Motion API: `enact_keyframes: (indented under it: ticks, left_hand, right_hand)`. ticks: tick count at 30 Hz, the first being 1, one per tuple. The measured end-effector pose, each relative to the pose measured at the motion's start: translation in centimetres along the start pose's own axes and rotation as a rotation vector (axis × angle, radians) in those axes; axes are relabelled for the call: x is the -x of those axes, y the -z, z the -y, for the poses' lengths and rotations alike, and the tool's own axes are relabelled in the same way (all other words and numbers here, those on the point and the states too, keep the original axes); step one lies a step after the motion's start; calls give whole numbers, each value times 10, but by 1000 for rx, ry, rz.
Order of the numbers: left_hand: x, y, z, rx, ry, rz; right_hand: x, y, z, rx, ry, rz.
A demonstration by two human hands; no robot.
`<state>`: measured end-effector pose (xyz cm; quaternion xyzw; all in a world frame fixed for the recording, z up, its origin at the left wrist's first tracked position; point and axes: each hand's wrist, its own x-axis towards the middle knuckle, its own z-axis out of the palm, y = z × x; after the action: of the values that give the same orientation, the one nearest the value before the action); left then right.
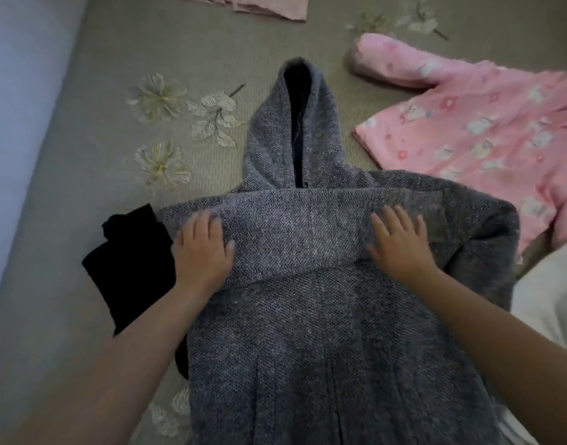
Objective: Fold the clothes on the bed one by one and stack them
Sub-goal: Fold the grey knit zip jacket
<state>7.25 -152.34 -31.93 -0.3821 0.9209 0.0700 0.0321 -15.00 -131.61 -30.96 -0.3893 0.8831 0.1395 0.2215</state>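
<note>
Both hands lie flat, palms down, on a band of grey knit folded across the chest of the grey hooded sweater (324, 316). The left hand (205, 248) presses the band's left end with straight fingers; the right hand (401, 242) presses its right end with spread fingers. Neither grip closes around fabric: each is fully open and only bears down on the cloth.

The band appears to be the sleeves, drawn in across the body. The hood (295, 133) lies flat beyond it, pointing away from the person, and the lower body reaches toward the near edge of the view, not yet doubled over. This garment is judged to be midway through folding: sleeves in, hood and length still to go.

A black garment (131, 261) lies partly under the sweater's left side, loosely bunched. A pink printed garment (487, 130) lies spread open to the right, unfolded. At the far edge a pale pink piece (259, 4) lies flat and may be folded already; this cannot be confirmed. A white fabric (552, 293) shows at the right. All rest on the bed (147, 49), covered in a flower-patterned cloth. Most of the task is judged to remain.
</note>
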Motion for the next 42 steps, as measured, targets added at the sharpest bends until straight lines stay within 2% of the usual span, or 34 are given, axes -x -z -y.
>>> enact_keyframes:
  ticks: [2, 3, 4, 6, 10, 14, 15, 17, 19, 21, 24, 28, 32, 36, 40, 42]
  left_hand:
    - [29, -11, 0, 89, 113, 190]
    - [43, -15, 1, 150, 130, 273]
    - [56, -17, 1, 204, 81, 286]
    - [72, -18, 5, 151, -88, 238]
    - [63, -18, 25, 64, 36, 115]
    - [53, -22, 40, 49, -239, -113]
    - [57, -26, 43, 71, -256, -139]
    - [72, -35, 51, 145, -201, -188]
    - [86, -41, 55, 254, -13, -186]
    - [89, -43, 55, 358, 154, -123]
    - [86, -46, 54, 463, 227, -92]
    - [88, -56, 55, 681, 503, -183]
    - [89, -76, 55, 465, 350, -440]
    - [82, -73, 64, 357, 307, -527]
    - [92, -78, 63, 347, 291, -607]
    - [99, -83, 61, 365, 302, -593]
  right_hand:
    - [18, -14, 13, 20, 179, 76]
    - [24, -20, 20, 21, 238, 97]
    - [28, -25, 27, 9, 267, 103]
    - [27, -30, 43, -35, 281, 84]
    - [15, -28, 72, -3, 291, 12]
    - [7, -18, 79, 120, 350, -1]
    - [8, -15, 78, 161, 366, 20]
    - [11, -10, 79, 246, 382, 93]
    - [10, 1, 87, 254, 369, 138]
    - [-1, 19, 106, 176, 383, 47]
    - [-25, 49, 159, 52, 513, -110]
    - [-61, 80, 244, 294, 683, -168]
    - [-78, 81, 301, 466, 680, -162]
    - [-76, 71, 324, 623, 679, -215]
    - [-82, 67, 324, 569, 665, -323]
    - [-89, 69, 326, 483, 583, -350]
